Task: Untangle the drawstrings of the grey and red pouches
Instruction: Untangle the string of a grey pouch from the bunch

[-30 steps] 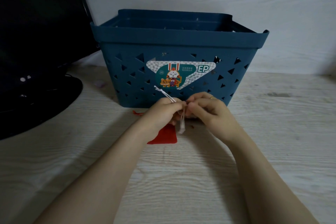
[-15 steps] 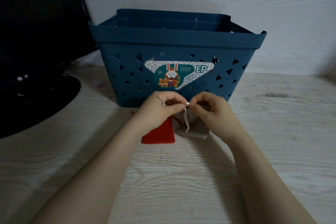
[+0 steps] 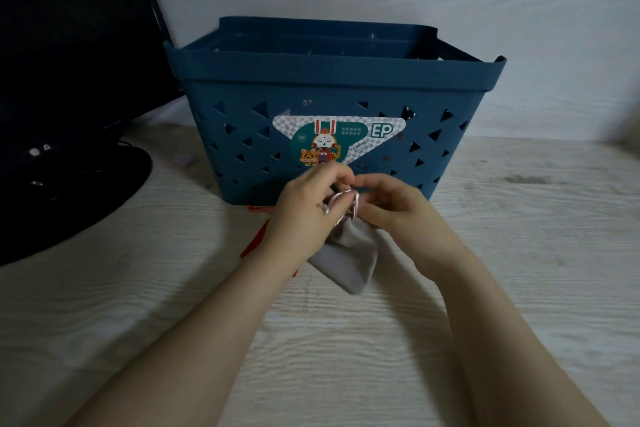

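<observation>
- Grey pouch (image 3: 349,262) hung below the left hand (image 3: 304,215) and right hand (image 3: 394,208), both pinching its pale drawstring (image 3: 341,196) at the gathered mouth.
- Red pouch (image 3: 254,243) lay mostly hidden under the left wrist on the desk (image 3: 519,253); whether the cords were already apart could not be told.
- Blue plastic basket (image 3: 332,87) stood just behind the hands, a dark monitor stand (image 3: 69,198) further left.

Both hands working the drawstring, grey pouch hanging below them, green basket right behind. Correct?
Not quite: the head view shows the basket is dark blue, not green. The rest holds: left hand and right hand work the drawstring, with the grey pouch hanging below them.
</observation>
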{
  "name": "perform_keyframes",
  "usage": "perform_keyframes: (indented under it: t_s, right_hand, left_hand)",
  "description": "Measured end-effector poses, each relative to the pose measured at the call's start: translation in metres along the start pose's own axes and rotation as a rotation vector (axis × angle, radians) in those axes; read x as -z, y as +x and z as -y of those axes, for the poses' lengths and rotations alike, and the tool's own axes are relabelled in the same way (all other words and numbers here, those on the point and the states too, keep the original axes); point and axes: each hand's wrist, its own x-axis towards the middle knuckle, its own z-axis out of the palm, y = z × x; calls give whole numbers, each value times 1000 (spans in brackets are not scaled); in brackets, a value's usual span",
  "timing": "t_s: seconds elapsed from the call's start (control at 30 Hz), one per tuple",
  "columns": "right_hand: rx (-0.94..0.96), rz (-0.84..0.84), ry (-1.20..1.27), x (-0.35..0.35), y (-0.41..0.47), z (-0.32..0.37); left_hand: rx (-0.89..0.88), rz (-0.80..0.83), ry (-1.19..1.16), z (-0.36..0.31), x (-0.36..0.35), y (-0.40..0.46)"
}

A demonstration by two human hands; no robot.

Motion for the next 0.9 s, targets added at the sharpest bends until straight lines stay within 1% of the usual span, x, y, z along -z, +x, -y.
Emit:
perform_keyframes:
  t_s: [0.07, 0.1, 0.17, 0.23, 0.27, 0.33, 0.5, 0.6, 0.67, 0.77, 0.83, 0.9]
  right_hand:
    - [26, -10, -44, -1, -1, 1]
    - [28, -48, -72, -1, -1, 2]
    - [56, -156, -213, 0, 1, -1]
    - [73, -213, -318, 2, 3, -1]
    - [63, -220, -301, 2, 3, -1]
    - [12, -243, -170, 1, 3, 0]
    - [-183, -441, -24, 6, 6, 1]
    - [-250, -509, 149, 12, 6, 4]
    - [-258, -507, 192, 14, 5, 5]
    - [-246, -444, 147, 11, 5, 2]
    - [-235, -388, 62, 6, 6, -1]
    - [-221, -320, -83, 3, 5, -4]
  left_hand:
    - [-36, 17, 32, 1, 0, 0]
    - [-45, 20, 43, 0, 1, 0]
    - [-79, 35, 56, 0, 2, 2]
    - [-93, 71, 58, -1, 2, 2]
    - [-83, 86, 56, -1, 2, 1]
    - [-41, 94, 59, 1, 2, 0]
    - [107, 48, 77, 4, 6, 1]
    - [202, 23, 138, 11, 9, 5]
    - [271, 25, 122, 17, 11, 7]
    - [350, 73, 41, 19, 10, 6]
    - [378, 118, 1, 16, 7, 5]
    - [381, 163, -32, 14, 4, 4]
